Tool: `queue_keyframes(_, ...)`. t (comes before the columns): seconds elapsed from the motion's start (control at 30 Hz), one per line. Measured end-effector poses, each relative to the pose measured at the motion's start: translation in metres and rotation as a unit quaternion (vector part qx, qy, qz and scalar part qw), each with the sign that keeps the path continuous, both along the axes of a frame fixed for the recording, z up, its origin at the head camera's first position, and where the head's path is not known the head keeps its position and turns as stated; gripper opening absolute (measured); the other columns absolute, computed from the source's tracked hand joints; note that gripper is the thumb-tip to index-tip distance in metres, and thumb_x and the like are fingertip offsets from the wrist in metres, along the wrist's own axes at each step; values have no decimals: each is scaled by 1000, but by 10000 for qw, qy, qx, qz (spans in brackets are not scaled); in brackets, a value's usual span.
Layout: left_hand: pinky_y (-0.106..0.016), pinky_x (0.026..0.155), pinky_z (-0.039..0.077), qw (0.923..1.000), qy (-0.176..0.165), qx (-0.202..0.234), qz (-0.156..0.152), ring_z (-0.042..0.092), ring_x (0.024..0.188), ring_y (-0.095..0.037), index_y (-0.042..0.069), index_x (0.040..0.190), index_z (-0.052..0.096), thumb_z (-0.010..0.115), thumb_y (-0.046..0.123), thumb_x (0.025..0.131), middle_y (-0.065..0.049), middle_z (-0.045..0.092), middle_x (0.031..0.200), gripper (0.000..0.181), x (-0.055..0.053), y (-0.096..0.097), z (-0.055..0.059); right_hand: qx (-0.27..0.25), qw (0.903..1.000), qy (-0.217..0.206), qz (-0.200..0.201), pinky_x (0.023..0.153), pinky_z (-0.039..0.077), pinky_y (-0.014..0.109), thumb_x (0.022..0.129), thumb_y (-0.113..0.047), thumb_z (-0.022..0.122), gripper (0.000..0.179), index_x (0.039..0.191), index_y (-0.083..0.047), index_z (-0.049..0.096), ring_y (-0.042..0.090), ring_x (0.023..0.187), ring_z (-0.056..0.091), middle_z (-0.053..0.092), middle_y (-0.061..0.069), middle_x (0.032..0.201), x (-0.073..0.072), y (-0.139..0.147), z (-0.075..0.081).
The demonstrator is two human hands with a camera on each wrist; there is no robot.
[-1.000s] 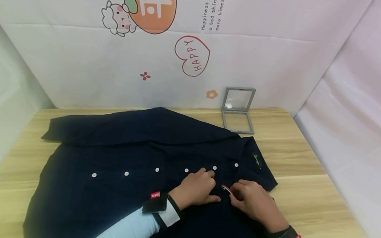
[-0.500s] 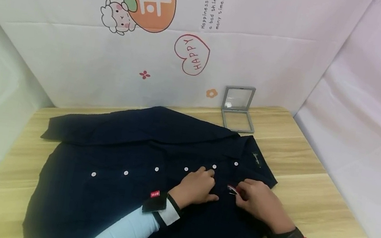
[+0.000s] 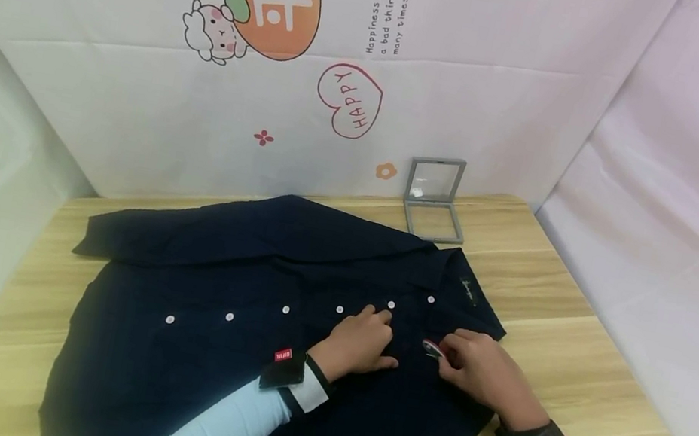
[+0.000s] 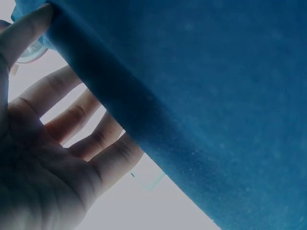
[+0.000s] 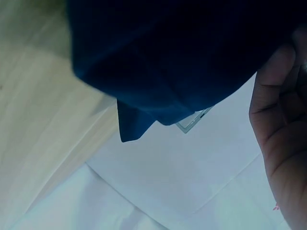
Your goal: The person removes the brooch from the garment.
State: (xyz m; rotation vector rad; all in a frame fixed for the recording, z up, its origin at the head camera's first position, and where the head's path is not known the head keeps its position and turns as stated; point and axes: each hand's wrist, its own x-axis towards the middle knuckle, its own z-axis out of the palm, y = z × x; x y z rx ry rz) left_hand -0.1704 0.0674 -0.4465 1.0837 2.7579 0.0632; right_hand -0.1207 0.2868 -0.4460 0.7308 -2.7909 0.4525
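Observation:
A dark navy shirt (image 3: 195,369) with white buttons lies spread on the table. My left hand (image 3: 357,341) rests on its front, just below a button (image 3: 391,305), thumb held apart. In the left wrist view, the spread fingers (image 4: 76,115) of that hand run behind a fold of the blue cloth (image 4: 201,96). To its right, my right hand (image 3: 483,369) pinches a small round pin badge (image 3: 432,348) with a reddish edge, above the cloth near the collar (image 3: 461,293). The right wrist view shows part of the right hand (image 5: 283,124) beside the hanging dark cloth (image 5: 158,62).
An open grey display case (image 3: 434,220) with a clear film stands at the table's back edge, behind the collar. White printed cloth (image 3: 152,118) rises behind the wooden table (image 3: 552,326). More white cloth hangs on both sides.
My right hand has shifted a little to the right with the pin badge between its fingers, away from my left hand. The left hand stays in place on the shirt.

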Motion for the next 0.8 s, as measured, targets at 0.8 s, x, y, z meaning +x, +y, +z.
queue_keyframes(0.8,-32,81,56,9875,478,1354,648,66,94,-17,15,112,73,59,48,95,-3,69,111,39,-12,-87,32,-190,9981,482,340,54,39,17,79,-9,75,8,85,-14,72,-1,62,43,52,-11,73,-37,-25,47)
